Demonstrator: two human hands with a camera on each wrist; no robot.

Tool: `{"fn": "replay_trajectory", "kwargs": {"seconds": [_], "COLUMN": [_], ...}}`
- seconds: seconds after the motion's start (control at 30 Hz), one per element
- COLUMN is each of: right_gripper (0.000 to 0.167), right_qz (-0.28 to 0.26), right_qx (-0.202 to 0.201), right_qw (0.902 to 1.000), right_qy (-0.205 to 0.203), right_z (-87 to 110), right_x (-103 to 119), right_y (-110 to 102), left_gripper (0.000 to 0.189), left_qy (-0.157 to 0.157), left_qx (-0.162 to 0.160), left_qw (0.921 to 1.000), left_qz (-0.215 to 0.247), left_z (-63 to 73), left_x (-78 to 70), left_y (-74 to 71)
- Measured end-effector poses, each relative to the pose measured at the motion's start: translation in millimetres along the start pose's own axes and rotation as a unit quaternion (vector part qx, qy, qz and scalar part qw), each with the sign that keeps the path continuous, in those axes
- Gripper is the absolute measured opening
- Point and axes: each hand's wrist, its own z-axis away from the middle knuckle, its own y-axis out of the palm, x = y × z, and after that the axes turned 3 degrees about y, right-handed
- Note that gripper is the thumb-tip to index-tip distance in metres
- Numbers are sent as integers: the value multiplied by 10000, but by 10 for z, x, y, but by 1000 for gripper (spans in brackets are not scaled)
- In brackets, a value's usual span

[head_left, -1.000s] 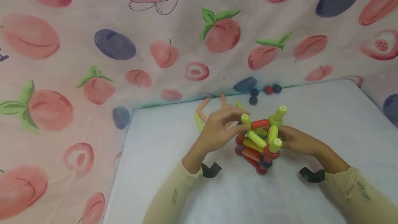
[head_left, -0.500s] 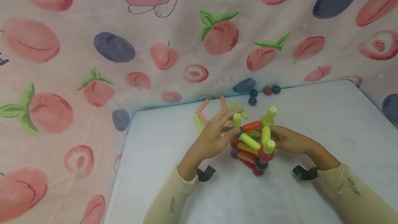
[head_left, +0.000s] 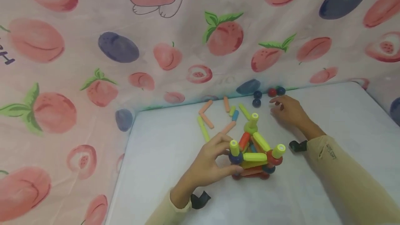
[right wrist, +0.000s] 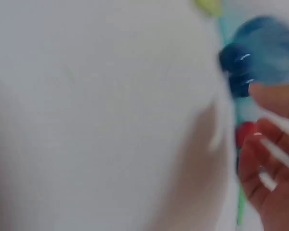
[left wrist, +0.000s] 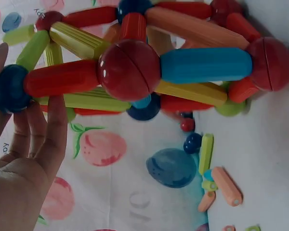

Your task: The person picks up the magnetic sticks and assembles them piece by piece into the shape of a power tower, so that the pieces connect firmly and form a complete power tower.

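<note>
1. We find the right hand [head_left: 288, 111] blurred and cut off in the right wrist view.
2. We cannot tell whether it touches the partly hidden red ball [right wrist: 244, 132].
3. In the left wrist view, a blue ball [left wrist: 10, 89] hides part of the left hand [left wrist: 26, 166].

There is one left hand [head_left: 204, 164], one right hand [head_left: 289, 112] and one frame [head_left: 254, 157] with three upright sticks [head_left: 255, 120]. At the far side are three loose blue balls [head_left: 256, 103] and one loose red ball [head_left: 272, 92]. Four orange sticks [head_left: 207, 120], one blue stick [head_left: 235, 115] and at least three loose green sticks [head_left: 244, 111] lie around.
</note>
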Motion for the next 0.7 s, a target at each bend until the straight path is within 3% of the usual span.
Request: {"fn": "replay_trajectory", "kwargs": {"seconds": [0.13,0.23,0.33,0.43,0.5,0.6,0.67,0.7], "right_gripper": [45,51,46,38,37,38,36,35], "right_qz": [396,620,894,868,477,-634,-1411,-1863], "right_qx": [516,885,1122,1073,837,554,505,559], "right_qw": [9977,9941,9892,9904,9953,9964,9886,9801], "right_qy": [-187,115,302,89,-2,73,-121,-393], "right_z": [-190,-264,-295,-274,-211,-28,142,218], "right_x": [-19,83,182,257,376,710,971,1073], "right_y": [126,184,202,137,-17,-469,-838,-1002], "left_gripper": [40,39,41,42,43,42,42,42], "left_qy": [-46,-118,-161,-198,-253,-438,-579,-589], "left_qx": [108,167,123,21,-37,-183,-334,-418], "left_qw": [9997,9993,9993,9995,9995,9987,9977,9974], "left_qz": [222,323,321,245,208,187,132,38], "left_z": [127,178,190,179,164,121,81,57], "left_x": [-64,-98,-122,-137,-146,-163,-162,-158], "left_y": [82,146,195,221,231,249,270,281]}}
